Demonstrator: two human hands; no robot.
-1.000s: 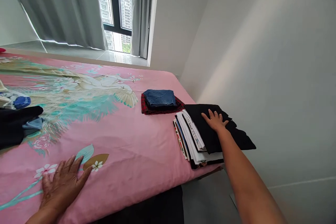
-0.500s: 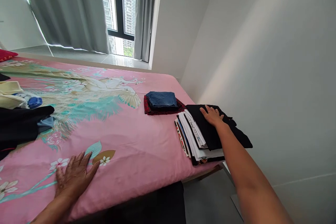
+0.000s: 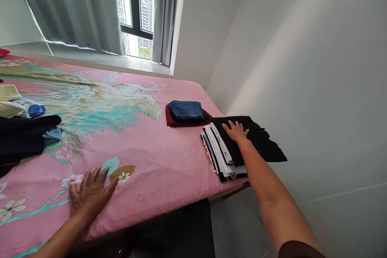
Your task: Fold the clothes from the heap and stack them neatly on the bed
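My right hand lies flat, fingers spread, on a black folded garment that tops a stack of folded clothes at the bed's right corner. White, dark and patterned folded edges show on the stack's left side; the black garment hangs past its right side. My left hand rests palm down with fingers apart on the pink floral bedsheet. Just behind the stack sits a smaller pile, with folded blue jeans over a red plaid garment.
At the left, loose clothes lie on the bed: a dark garment and a cream one. Beyond the bed are a grey curtain and a window. A bare wall runs along the right.
My right hand has slid slightly left across the black garment. My left hand stays flat on the sheet. The view has shifted a little.
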